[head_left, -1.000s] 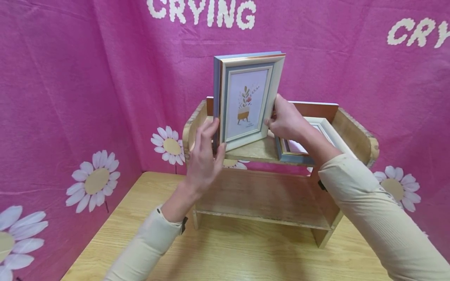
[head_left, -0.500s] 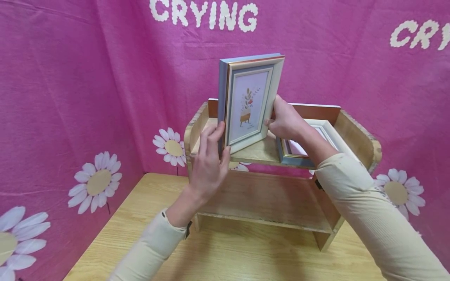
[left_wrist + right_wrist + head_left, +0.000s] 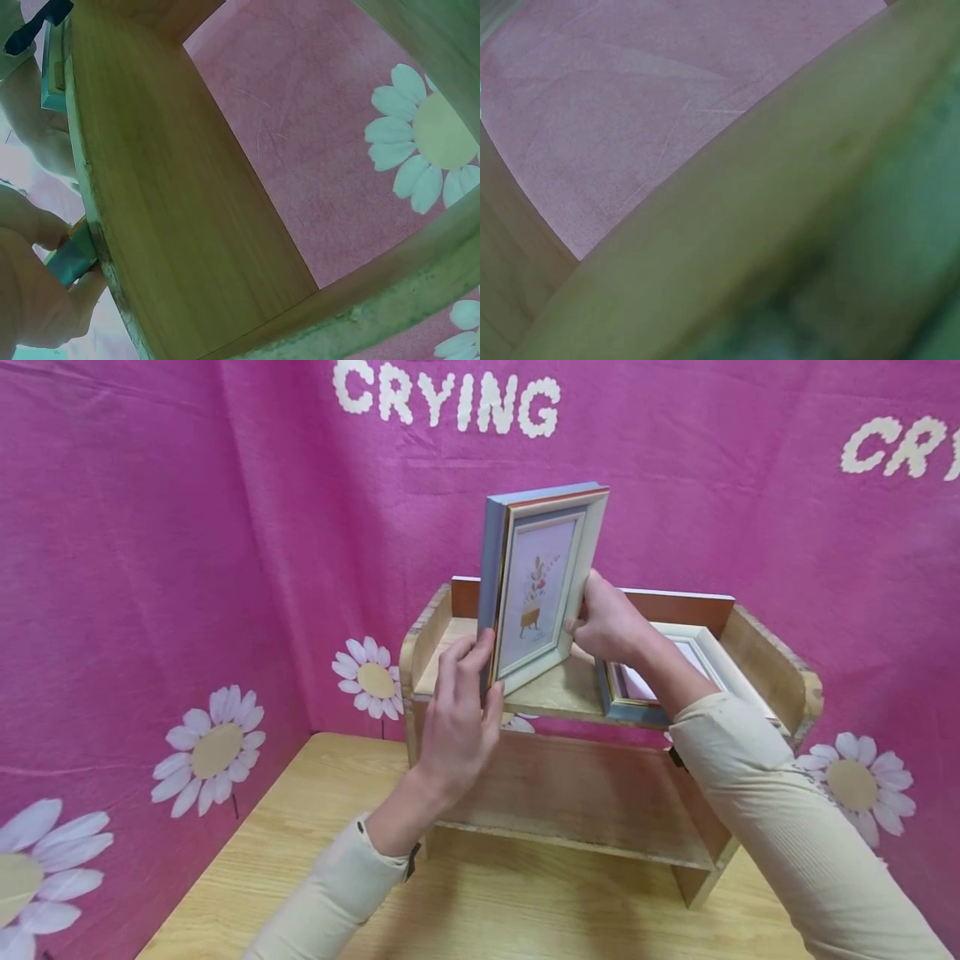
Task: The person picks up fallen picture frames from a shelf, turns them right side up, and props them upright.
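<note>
"Holding on how?"

"The left hand (image 3: 459,714) pinched the lower left edge of a nearly upright picture frame (image 3: 543,589) at upper center, the right hand (image 3: 615,620) its right edge."

"Fragile?"

"Likely, in front; it looked light and stiff, best gripped by the sides."

"Arms?"

"The left reached up from the bottom; the right slanted across the wooden shelf (image 3: 585,793)."
</note>
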Available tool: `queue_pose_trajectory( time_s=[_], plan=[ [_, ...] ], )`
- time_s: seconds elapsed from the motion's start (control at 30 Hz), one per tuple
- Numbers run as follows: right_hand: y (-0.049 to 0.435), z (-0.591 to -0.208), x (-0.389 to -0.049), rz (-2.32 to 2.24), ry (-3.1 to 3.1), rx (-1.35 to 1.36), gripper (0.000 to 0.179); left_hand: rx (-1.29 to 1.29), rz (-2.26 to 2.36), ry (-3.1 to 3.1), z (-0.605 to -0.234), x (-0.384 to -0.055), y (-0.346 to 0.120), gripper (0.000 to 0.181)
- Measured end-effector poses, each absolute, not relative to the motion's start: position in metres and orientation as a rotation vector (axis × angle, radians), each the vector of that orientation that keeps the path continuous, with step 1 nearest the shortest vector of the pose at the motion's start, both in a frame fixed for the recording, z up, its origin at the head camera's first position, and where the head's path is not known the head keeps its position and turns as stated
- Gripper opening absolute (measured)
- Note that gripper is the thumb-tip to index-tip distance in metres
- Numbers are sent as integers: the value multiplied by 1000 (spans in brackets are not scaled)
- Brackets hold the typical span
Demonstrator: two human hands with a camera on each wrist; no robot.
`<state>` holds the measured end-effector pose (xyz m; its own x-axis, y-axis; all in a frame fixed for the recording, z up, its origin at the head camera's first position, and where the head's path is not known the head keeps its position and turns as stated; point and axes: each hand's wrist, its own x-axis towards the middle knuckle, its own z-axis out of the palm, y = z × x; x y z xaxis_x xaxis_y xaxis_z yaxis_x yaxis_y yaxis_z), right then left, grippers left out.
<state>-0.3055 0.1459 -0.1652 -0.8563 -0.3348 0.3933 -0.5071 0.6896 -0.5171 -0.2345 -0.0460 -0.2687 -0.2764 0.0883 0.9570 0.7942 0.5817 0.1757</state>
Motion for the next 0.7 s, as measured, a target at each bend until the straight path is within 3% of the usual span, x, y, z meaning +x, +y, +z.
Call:
queue_pose_trajectory(
  time_s=[0.7],
  plan=[
    [140, -167, -313, 1036, -2611, 742, 45, -656, -737, -1772, -267, -229, -41, 60]
  ],
)
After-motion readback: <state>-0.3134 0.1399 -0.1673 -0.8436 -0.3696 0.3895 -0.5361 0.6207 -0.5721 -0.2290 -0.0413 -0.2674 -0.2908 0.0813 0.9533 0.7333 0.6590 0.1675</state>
